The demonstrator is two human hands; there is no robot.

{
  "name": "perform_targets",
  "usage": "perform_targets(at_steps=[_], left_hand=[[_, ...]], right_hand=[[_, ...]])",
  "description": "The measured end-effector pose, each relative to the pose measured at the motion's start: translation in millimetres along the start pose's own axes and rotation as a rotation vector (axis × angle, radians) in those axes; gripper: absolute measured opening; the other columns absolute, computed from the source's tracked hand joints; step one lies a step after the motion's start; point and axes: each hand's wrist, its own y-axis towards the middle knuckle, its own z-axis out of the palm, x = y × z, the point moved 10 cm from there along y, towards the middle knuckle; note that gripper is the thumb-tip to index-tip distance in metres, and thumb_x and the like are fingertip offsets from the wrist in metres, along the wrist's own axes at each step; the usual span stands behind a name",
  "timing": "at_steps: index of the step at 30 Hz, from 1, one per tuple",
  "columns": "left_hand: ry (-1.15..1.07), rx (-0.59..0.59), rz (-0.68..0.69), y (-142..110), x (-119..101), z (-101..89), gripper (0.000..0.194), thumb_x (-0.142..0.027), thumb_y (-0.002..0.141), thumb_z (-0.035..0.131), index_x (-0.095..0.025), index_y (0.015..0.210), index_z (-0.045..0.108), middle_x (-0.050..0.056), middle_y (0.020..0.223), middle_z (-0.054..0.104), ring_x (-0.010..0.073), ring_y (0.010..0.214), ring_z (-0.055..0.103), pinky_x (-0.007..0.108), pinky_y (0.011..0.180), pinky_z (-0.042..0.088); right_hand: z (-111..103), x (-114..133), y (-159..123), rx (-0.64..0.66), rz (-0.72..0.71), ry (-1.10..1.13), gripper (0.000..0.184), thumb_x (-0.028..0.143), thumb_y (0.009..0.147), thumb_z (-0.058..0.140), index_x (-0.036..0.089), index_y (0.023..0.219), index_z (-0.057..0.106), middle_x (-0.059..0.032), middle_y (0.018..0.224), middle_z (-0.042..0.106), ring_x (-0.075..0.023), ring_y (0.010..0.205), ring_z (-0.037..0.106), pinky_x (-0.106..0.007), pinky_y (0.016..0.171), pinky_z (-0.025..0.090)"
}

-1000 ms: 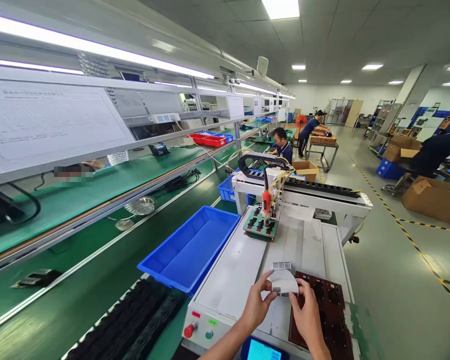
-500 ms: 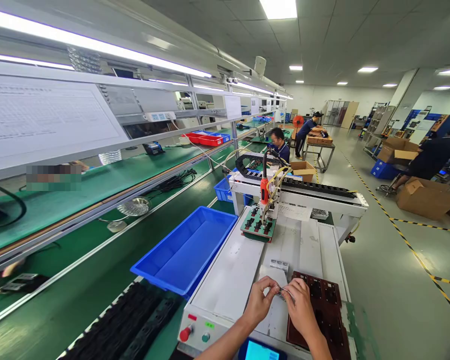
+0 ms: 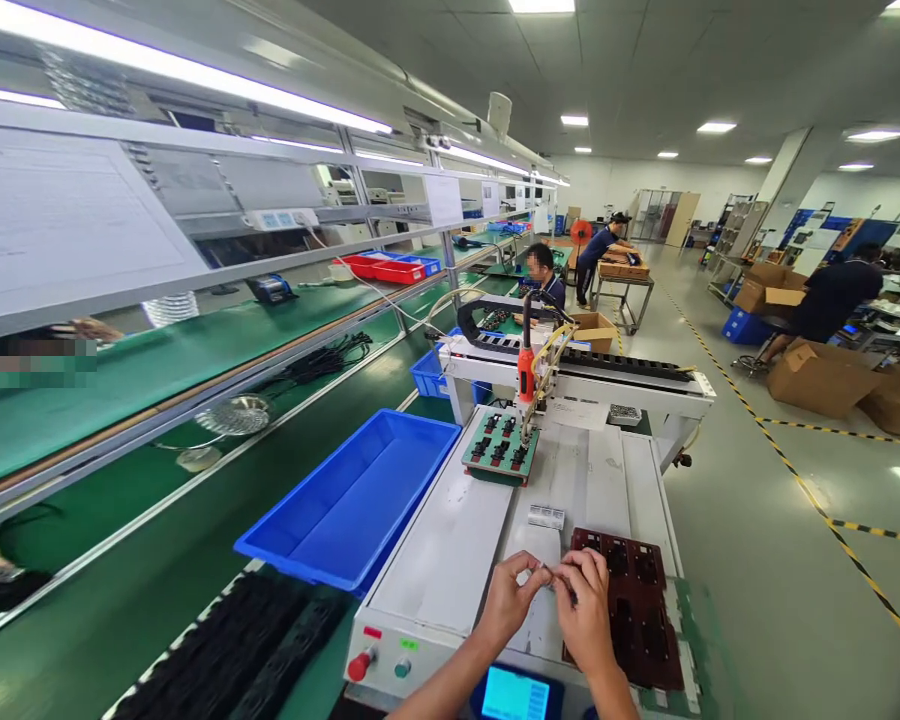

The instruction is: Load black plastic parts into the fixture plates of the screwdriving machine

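- The left hand (image 3: 511,600) and the right hand (image 3: 586,608) meet in the lower centre of the frame, with thumbs and fingers narrowed to a pinch.
- Between the fingertips of both hands sits a small pale piece (image 3: 544,572), mostly covered by the fingers, so its full shape cannot be told.
- Just above the hands, a label strip (image 3: 546,517) with printed squares lies on the white table (image 3: 435,560) of a machine.
- Right of the hands, in the lower right of centre, a red-brown tray (image 3: 634,588) with shaped recesses rests on the same table; the right hand overlaps its left edge in the view.
- Near the middle of the frame, a green plate (image 3: 487,466) carries two rows of black parts, under an orange-and-black driver (image 3: 525,375) mounted on the machine's gantry.
- Left of the table, a blue bin (image 3: 352,500) stands at a slant; black mouldings (image 3: 232,640) lie in rows at the lower left.
- Along the bottom edge are a red button (image 3: 359,667), a green button (image 3: 403,668) and a lit blue screen (image 3: 515,692).
- A person (image 3: 551,285) sits beyond the gantry, above centre.
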Motion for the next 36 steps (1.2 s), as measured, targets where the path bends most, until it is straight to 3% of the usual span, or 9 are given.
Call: perform_targets(at_steps=[4,7,11,16,19,25,29,31,36], left_hand=[[0.026,0.065,0.019,-7.0,9.5,-1.9,0.03,-0.052,0.088,0.077,-0.023,0.09,0.082,0.009,0.091,0.079,0.0288,0.093,0.072,0.043,0.092,0.055],[0.052,0.03,0.008,-16.8,16.0,-11.5,0.051,-0.045,0.085,0.081,-0.029,0.132,0.072,0.014,0.135,0.07,0.0355,0.128,0.063,0.056,0.112,0.049],[0.1,0.115,0.086,-31.2,-4.7,-3.2,0.038,-0.035,0.094,0.071,-0.034,0.132,0.07,0.013,0.145,0.062,0.0336,0.139,0.056,0.057,0.118,0.046],[-0.196,0.438,0.093,-50.0,-62.9,32.2,0.062,-0.043,0.088,0.081,-0.035,0.146,0.061,0.014,0.155,0.053,0.0344,0.136,0.06,0.051,0.115,0.051],[-0.489,0.521,0.015,-59.0,-98.6,41.2,0.083,-0.05,0.08,0.087,-0.036,0.154,0.053,0.016,0.164,0.042,0.0332,0.121,0.069,0.049,0.106,0.056],[-0.741,0.443,-0.146,-62.4,-132.4,32.9,0.068,-0.036,0.078,0.092,-0.024,0.138,0.064,0.011,0.115,0.072,0.0214,0.085,0.07,0.033,0.076,0.055],[-0.825,0.362,-0.222,-64.4,-136.5,20.2,0.067,-0.034,0.075,0.094,-0.02,0.132,0.062,0.006,0.09,0.076,0.0175,0.076,0.066,0.027,0.067,0.048],[-0.822,0.296,-0.217,-63.8,-138.1,10.7,0.068,-0.03,0.073,0.096,-0.022,0.131,0.062,0.006,0.091,0.078,0.016,0.076,0.066,0.025,0.068,0.047],[-0.815,0.224,-0.257,-62.4,-142.0,0.5,0.069,-0.023,0.069,0.098,-0.023,0.128,0.062,0.001,0.083,0.077,0.013,0.074,0.065,0.022,0.068,0.047]], right_hand=[[-37.3,-35.1,-36.3,-0.052,0.131,0.025,0.022,0.041,0.105,0.059,0.033,0.118,0.074,-0.0089,0.119,0.069,-0.0321,0.115,0.062,-0.052,0.099,0.054],[-59.9,-86.0,-72.1,0.022,0.273,-0.068,0.053,0.046,0.103,0.057,0.037,0.155,0.049,-0.0084,0.124,0.073,-0.0322,0.11,0.068,-0.053,0.095,0.057],[-74.9,-120.7,-91.3,0.097,0.429,0.022,0.052,0.051,0.101,0.056,0.029,0.149,0.055,-0.0078,0.115,0.077,-0.0283,0.1,0.073,-0.045,0.089,0.061],[-117.9,-72.1,-47.9,-0.126,0.545,0.311,0.062,0.056,0.095,0.07,0.021,0.142,0.048,-0.0093,0.105,0.077,-0.0276,0.096,0.072,-0.04,0.084,0.059],[-112.9,-24.9,-14.6,0.014,0.575,0.534,0.07,0.055,0.092,0.075,0.022,0.144,0.041,-0.0042,0.092,0.075,-0.0249,0.086,0.07,-0.036,0.077,0.056],[-99.4,29.1,14.7,0.107,0.537,0.604,0.062,0.055,0.091,0.076,0.022,0.137,0.049,-0.0024,0.088,0.074,-0.024,0.083,0.068,-0.037,0.08,0.055],[-123.9,43.4,15.3,-0.042,0.438,0.45,0.038,0.053,0.095,0.072,0.022,0.116,0.067,-0.011,0.121,0.07,-0.0261,0.105,0.066,-0.035,0.09,0.055],[-135.9,51.3,9.3,-0.083,0.407,0.426,0.031,0.052,0.096,0.07,0.021,0.1,0.072,-0.0095,0.114,0.07,-0.0242,0.101,0.065,-0.03,0.086,0.055],[-107.3,76.7,-12.1,0.249,0.485,0.537,0.037,0.056,0.096,0.069,0.021,0.086,0.074,-0.0024,0.078,0.068,-0.0185,0.072,0.061,-0.024,0.065,0.05]])
